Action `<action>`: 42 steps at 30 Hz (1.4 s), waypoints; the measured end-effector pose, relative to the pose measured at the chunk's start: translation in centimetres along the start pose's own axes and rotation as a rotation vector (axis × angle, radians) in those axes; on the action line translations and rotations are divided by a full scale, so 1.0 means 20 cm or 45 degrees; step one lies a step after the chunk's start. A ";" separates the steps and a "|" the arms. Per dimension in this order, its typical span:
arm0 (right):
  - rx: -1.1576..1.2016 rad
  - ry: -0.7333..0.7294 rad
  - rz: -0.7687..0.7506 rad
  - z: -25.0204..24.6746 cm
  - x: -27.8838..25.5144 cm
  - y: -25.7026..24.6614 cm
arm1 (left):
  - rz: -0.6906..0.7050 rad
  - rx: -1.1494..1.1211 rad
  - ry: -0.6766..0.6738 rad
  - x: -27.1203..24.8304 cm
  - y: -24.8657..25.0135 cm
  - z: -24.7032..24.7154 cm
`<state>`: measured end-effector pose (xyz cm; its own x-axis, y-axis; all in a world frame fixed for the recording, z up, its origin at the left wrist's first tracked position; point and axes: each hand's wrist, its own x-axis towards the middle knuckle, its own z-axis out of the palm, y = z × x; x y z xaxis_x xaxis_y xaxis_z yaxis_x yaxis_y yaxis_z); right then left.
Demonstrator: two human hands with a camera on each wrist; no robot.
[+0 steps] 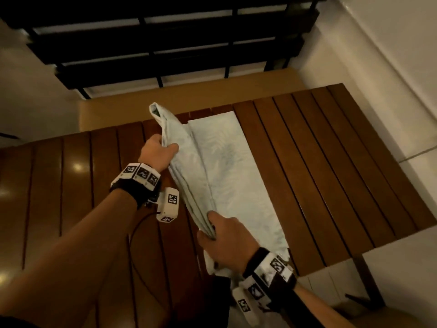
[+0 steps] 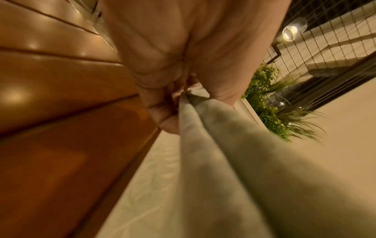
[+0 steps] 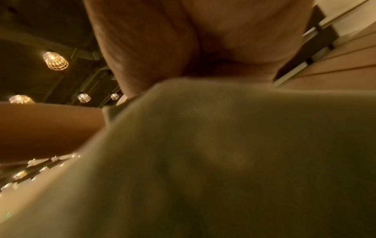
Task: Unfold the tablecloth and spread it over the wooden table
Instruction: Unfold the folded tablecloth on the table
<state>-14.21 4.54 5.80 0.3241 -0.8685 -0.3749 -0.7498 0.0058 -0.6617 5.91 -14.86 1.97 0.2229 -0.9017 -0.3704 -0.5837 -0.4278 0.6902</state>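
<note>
**Folded cloth lifted along one edge over slatted table**

Head view. A dark brown wooden table of long parallel slats (image 1: 319,162) is recorded, its glossy surface marked with round light reflections at the left. A pale green, faintly leaf-patterned fabric tablecloth (image 1: 227,166), folded into a long strip, is laid lengthwise across the slats; its left-hand layers are raised off the wood while the right-hand part lies flat. The raised layers are gripped near the far end by the left hand (image 1: 157,150), fingers and thumb curled round the bundle, and pinched near the close end by the right hand (image 1: 224,235). White marker-printed wristbands are worn on both wrists. A black horizontal-barred railing (image 1: 165,43) is seen beyond the table, with pale walls and light floor tiles (image 1: 402,280) at the right.

Left wrist view. Fingers (image 2: 162,112) are shown closed on gathered cloth folds (image 2: 234,161) beside the slats (image 2: 61,96). Green potted plants (image 2: 270,104), a black wire grid panel (image 2: 325,32) and a round lamp (image 2: 290,33) are listed behind.

Right wrist view. Blurred cloth (image 3: 223,161) fills the frame beneath the palm (image 3: 193,40); the fingers are hidden. Caged ceiling lamps (image 3: 55,61) hang against a dark ceiling.
</note>
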 end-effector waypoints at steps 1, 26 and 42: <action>-0.050 -0.016 0.005 0.08 0.03 -0.06 | -0.015 0.033 0.004 0.00 -0.06 -0.06; -0.420 0.153 0.425 0.28 0.23 0.31 | -0.114 0.331 -0.241 -0.20 0.04 0.58; 0.351 -0.063 0.244 -0.75 0.12 1.03 | 0.040 -0.173 -0.185 -0.28 0.80 1.08</action>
<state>-37.58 -4.84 1.11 0.2253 -0.8134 -0.5363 -0.6179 0.3062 -0.7241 -21.52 -15.39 1.75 0.0854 -0.9005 -0.4265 -0.4756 -0.4130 0.7767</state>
